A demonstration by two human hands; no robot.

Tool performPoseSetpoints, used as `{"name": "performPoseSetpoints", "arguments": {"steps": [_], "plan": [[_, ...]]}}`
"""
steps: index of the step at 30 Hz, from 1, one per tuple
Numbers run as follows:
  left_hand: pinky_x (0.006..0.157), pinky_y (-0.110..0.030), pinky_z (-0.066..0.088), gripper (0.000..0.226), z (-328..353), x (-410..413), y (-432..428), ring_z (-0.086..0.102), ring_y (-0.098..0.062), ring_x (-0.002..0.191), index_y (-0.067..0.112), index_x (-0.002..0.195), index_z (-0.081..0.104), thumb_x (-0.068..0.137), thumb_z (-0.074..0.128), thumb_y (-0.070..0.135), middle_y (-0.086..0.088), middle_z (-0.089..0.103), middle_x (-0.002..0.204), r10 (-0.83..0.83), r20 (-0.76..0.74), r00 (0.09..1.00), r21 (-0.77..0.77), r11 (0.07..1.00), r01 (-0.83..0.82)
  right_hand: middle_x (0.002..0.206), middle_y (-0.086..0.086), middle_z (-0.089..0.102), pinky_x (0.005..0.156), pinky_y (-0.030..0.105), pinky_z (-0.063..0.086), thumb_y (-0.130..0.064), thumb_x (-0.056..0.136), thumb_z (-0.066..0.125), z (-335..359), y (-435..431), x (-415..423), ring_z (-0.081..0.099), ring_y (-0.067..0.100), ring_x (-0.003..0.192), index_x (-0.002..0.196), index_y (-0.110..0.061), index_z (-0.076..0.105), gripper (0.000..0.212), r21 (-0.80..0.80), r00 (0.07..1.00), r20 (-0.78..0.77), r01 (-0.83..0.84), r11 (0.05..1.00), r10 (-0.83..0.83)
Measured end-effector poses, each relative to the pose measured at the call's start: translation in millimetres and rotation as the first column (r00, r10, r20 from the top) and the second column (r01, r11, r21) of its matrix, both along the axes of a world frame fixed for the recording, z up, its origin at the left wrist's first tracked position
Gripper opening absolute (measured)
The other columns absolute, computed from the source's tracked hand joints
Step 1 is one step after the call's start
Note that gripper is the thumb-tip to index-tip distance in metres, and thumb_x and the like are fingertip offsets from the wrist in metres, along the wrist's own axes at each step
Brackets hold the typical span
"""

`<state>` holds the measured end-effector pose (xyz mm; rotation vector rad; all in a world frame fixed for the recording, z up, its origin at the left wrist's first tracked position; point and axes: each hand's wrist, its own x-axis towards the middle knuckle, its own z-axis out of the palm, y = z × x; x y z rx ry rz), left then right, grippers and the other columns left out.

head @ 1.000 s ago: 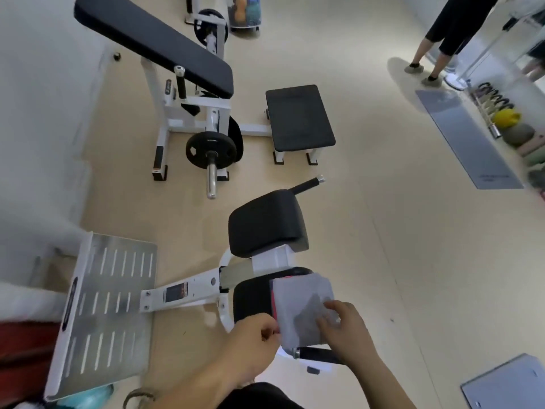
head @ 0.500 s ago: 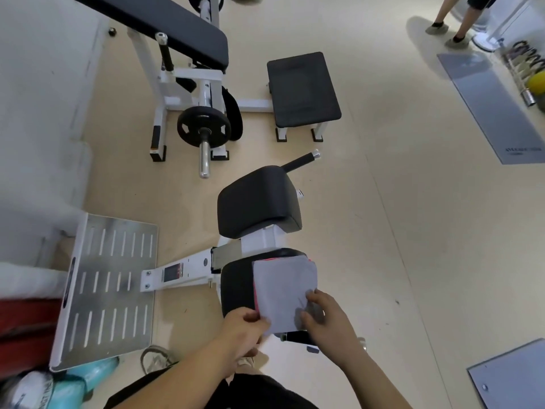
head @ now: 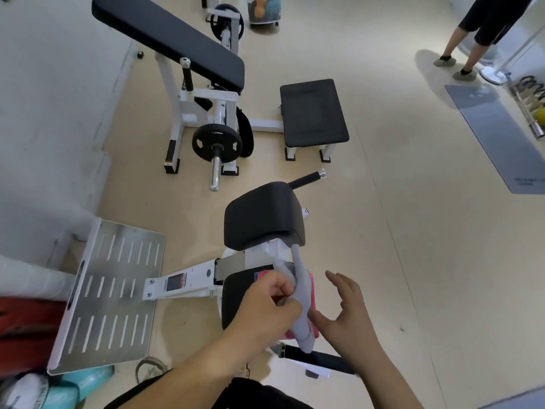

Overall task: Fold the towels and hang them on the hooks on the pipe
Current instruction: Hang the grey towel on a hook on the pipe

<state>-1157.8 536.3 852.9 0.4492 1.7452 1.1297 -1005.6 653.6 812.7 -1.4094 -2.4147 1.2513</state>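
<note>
1. On the gym floor, the near seat held a pink towel.
2. Our left hand gripped the grey towel on edge above it.
3. Our right hand hovered open, holding nothing, just right of the grey towel.
4. We judged it best to match the edges before creasing.

Open floor right of the towel; black pad just ahead, slotted footplate left.

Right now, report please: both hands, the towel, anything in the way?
Left hand grips the grey cloth towel. Right hand beside it, fingers spread. Pink cloth towel beneath, on black padded seat. Hooks not in view.
</note>
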Motion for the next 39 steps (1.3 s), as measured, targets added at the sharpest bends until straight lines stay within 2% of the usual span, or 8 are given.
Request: {"name": "performPoseSetpoints", "arguments": {"steps": [4, 7, 11, 16, 22, 29, 35, 39], "plan": [[0.058, -0.019, 0.044, 0.02, 44.9, -30.5, 3.5, 0.055, -0.008, 0.067, 0.022, 0.084, 0.062, 0.084, 0.057, 0.002, 0.001, 0.06, 0.075, -0.129, -0.123, 0.984, 0.118, 0.983, 0.144, 0.169, -0.015, 0.008, 0.12, 0.028, 0.018, -0.024, 0.082, 0.079, 65.8, 16.3, -31.5, -0.001, 0.008, 0.157, 0.155, -0.048, 0.027, 0.093, 0.223, 0.893, -0.026, -0.433, 0.873, 0.45], [0.06, -0.015, 0.047, 0.023, 70.4, -55.2, -3.4, 0.059, -0.002, 0.066, 0.02, 0.097, 0.064, 0.086, 0.061, 0.0, 0.001, 0.067, 0.076, -0.188, -0.258, 0.948, 0.169, 0.957, 0.236, 0.156, -0.028, 0.035, 0.125, 0.032, 0.019, -0.034, 0.083, 0.076, 102.4, 19.7, -63.9, 0.02, 0.004, 0.152, 0.146, -0.048, 0.044, 0.072, 0.227, 0.773, 0.041, -0.624, 0.748, 0.633], [0.068, -0.036, 0.061, 0.034, 84.4, -85.0, -23.2, 0.072, -0.022, 0.077, 0.027, 0.105, 0.057, 0.083, 0.078, 0.01, -0.002, 0.075, 0.084, -0.09, -0.347, 0.933, 0.204, 0.964, 0.168, 0.112, -0.022, 0.068, 0.103, 0.005, 0.022, -0.043, 0.093, 0.069, 130.6, 13.7, -98.6, 0.059, -0.001, 0.108, 0.121, -0.04, 0.065, 0.029, 0.175, 0.751, -0.052, -0.642, 0.746, 0.659], [0.061, -0.024, 0.058, 0.04, 96.1, -121.4, -60.3, 0.075, -0.019, 0.078, 0.03, 0.11, 0.063, 0.08, 0.088, 0.023, 0.003, 0.074, 0.096, 0.109, -0.29, 0.951, 0.217, 0.975, -0.045, 0.083, -0.001, 0.065, 0.07, 0.034, 0.053, -0.047, 0.094, 0.067, 140.1, -5.4, -151.7, 0.061, 0.013, 0.076, 0.099, -0.029, 0.067, 0.019, 0.027, 0.751, -0.148, -0.647, 0.762, 0.644], [0.072, -0.041, 0.059, 0.024, 91.6, -184.8, -142.0, 0.068, -0.009, 0.076, 0.025, 0.095, 0.071, 0.076, 0.086, 0.028, -0.002, 0.074, 0.089, -0.009, -0.328, 0.945, -0.064, 0.998, -0.012, 0.088, -0.005, 0.07, 0.071, 0.022, 0.051, -0.031, 0.099, 0.064, 142.0, -43.6, -231.1, 0.065, 0.011, 0.081, 0.095, -0.031, 0.065, 0.004, -0.067, 0.798, -0.27, -0.574, 0.816, 0.539], [0.066, -0.022, 0.053, 0.017, 123.0, -269.3, -248.0, 0.067, -0.007, 0.074, 0.022, 0.092, 0.075, 0.081, 0.086, 0.014, -0.004, 0.076, 0.088, 0.424, -0.333, 0.842, 0.089, 0.903, -0.42, 0.109, 0.002, 0.074, 0.1, 0.054, 0.055, -0.045, 0.096, 0.065, 162.7, -115.1, -350.9, 0.07, 0.025, 0.106, 0.109, -0.028, 0.068, 0.021, -0.233, 0.797, -0.312, -0.592, 0.771, 0.518], [0.078, -0.039, 0.059, 0.024, 167.6, -350.2, -319.7, 0.073, -0.031, 0.088, 0.025, 0.088, 0.074, 0.079, 0.086, 0.008, 0.0, 0.08, 0.089, 0.651, -0.373, 0.661, 0.214, 0.754, -0.621, 0.105, 0.001, 0.079, 0.096, 0.047, 0.059, -0.045, 0.095, 0.067, 209.7, -185.3, -456.4, 0.075, 0.022, 0.101, 0.116, -0.022, 0.068, 0.03, -0.253, 0.698, -0.39, -0.708, 0.659, 0.601], [0.067, -0.023, 0.056, 0.013, 203.0, -404.1, -337.8, 0.072, -0.019, 0.077, 0.024, 0.091, 0.073, 0.086, 0.081, 0.015, 0.005, 0.079, 0.085, 0.661, -0.475, 0.582, 0.243, 0.733, -0.635, 0.104, 0.016, 0.075, 0.091, 0.059, 0.057, -0.053, 0.087, 0.074, 239.3, -206.4, -528.9, 0.071, 0.037, 0.1, 0.102, -0.02, 0.068, 0.037, -0.108, 0.652, -0.372, -0.737, 0.667, 0.66]]}}
